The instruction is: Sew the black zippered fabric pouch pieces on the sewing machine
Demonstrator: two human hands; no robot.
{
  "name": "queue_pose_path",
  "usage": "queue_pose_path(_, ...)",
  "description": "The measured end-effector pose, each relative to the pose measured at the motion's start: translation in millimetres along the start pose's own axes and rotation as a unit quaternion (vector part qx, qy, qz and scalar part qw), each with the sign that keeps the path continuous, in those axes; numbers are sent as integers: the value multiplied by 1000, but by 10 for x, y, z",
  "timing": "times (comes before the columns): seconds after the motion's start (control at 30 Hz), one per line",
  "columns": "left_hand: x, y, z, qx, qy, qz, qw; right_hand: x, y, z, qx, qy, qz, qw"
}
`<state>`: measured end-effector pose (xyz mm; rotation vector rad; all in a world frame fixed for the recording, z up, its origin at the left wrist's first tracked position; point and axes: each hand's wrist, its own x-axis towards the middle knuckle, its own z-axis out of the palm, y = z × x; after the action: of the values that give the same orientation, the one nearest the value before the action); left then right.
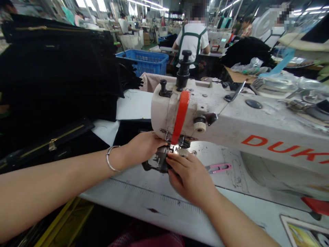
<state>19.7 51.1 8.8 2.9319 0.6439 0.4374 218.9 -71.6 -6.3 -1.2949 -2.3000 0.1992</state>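
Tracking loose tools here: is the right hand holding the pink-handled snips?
No: the pink-handled snips lie on the machine bed, to the right of the right hand.

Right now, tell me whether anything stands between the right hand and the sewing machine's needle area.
Nothing visible does: the right hand is close beside the needle area. The left hand is across from it; the pink snips lie off to the right.

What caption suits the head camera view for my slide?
Left hand and right hand close together at a sewing machine, pink-handled snips lying nearby.
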Motion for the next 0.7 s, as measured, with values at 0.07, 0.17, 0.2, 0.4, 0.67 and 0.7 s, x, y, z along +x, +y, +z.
queue_pose_path(0.07,-13,81,-94,-16,-24,-18,999,-5,-15,-3,1,2,-5,1000)
queue_pose_path(0.17,14,145,-246,-80,-97,-53,991,-13,-43,1,2,-21,-19,1000)
queue_pose_path(0.2,34,150,-286,-111,-120,-61,985,-14,-51,2,0,-31,-22,999)
queue_pose_path(0.4,102,241,-331,-155,-128,-86,976,0,-85,-21,-33,-43,-1,999)
queue_pose_path(0.67,-5,477,-204,-125,-64,-102,985,-8,-48,-42,-27,-47,10,998)
queue_pose_path(0.7,-50,509,-210,-123,-59,-106,985,-9,-48,-62,-22,-54,10,998)
